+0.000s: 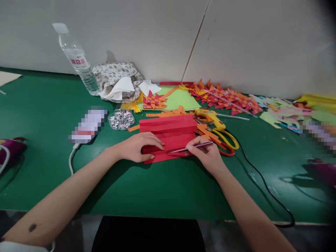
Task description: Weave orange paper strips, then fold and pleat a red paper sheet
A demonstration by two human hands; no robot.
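A folded sheet of red paper (170, 133) lies on the green table (147, 189) in front of me. My left hand (139, 147) rests flat on its left part, fingers stretched along a fold. My right hand (206, 152) is closed in a pinch on a thin pink pen-like tool (191, 147), whose tip lies on the paper near my left fingertips.
Yellow-handled scissors (225, 134) and orange paper strips (207, 131) lie right of the sheet. Behind are a tray of googly eyes (121, 119), a water bottle (78, 61), a cloth bag (115, 78), green paper (181, 99) and woven red-orange paper fish (225, 96). A black cable (265, 185) runs right.
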